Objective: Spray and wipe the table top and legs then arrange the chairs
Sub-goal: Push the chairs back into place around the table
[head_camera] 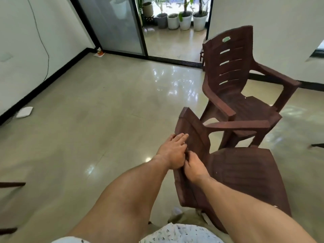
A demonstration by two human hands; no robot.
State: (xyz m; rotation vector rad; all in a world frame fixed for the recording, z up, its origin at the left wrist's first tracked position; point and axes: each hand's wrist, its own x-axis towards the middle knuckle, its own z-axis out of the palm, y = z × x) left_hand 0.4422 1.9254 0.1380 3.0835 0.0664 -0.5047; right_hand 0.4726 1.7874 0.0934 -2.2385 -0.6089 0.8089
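Open floor [98, 109] lies clear leftward; the second chair [240, 88] crowds the right.

Under the left hand [172, 153] and the right hand [193, 168], the top edge of the near chair [245, 176] backrest is covered, so the fingertips curled behind it cannot be seen. Below the grip, this chair's legs are hidden by its seat and the right forearm. Beyond the grip, the far chair [240, 92] has its lower legs hidden behind the near chair. Both arms are cut by the bottom edge.
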